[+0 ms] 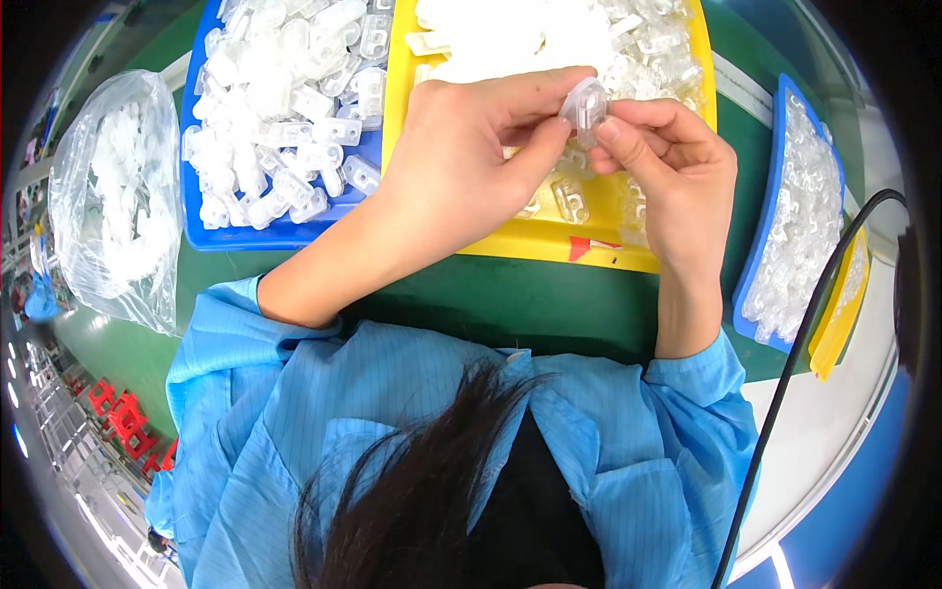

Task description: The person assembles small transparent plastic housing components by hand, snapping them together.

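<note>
Between my two hands, above the yellow tray (491, 243), is a small clear plastic part (586, 110) with a rounded outline. My left hand (471, 147) pinches it from the left with thumb and forefinger. From the right, the thumb and fingers of my right hand (672, 162) close on its other edge. Loose clear plastic pieces (570, 200) lie in the yellow tray below, many of them washed out by glare. A blue tray (263, 237) heaped with similar translucent pieces (294, 133) stands directly left of it.
A clear plastic bag (118, 211) of white pieces lies at the far left of the green table (471, 304). To the right are another blue tray (751, 265) of clear parts and a small yellow tray (822, 351). A black cable (797, 353) runs down the right side.
</note>
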Demonstrator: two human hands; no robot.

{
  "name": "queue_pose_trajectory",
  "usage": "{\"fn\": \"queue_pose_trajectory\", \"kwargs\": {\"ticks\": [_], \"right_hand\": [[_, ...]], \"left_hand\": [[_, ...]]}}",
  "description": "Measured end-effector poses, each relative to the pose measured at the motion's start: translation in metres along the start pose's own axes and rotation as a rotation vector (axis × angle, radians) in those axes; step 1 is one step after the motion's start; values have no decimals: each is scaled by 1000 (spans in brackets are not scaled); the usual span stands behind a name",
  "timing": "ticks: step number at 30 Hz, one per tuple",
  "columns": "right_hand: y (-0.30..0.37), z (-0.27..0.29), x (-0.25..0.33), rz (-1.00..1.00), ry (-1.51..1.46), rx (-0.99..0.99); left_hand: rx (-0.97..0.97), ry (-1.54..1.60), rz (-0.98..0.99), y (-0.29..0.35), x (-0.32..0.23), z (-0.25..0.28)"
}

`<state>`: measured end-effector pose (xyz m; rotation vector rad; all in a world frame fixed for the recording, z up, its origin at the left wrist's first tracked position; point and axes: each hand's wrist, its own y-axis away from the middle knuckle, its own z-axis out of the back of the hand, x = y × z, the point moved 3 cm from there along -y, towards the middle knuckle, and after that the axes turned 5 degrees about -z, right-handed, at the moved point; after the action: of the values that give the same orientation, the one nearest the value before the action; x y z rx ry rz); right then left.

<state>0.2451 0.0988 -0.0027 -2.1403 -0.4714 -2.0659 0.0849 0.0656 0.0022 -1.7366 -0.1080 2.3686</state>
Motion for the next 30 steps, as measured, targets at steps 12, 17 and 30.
{"fn": "queue_pose_trajectory", "kwargs": {"ticks": [12,17,30], "right_hand": [[6,-4,-1,51,-40,-43],[7,-8,2,102,-14,-91],[7,-11,0,135,50,-93]], "left_hand": [[-10,15,-11,5,-1,-2],[-50,46,-57,6,-3,-3],[-182,-346,-343,12,-8,-8]]}}
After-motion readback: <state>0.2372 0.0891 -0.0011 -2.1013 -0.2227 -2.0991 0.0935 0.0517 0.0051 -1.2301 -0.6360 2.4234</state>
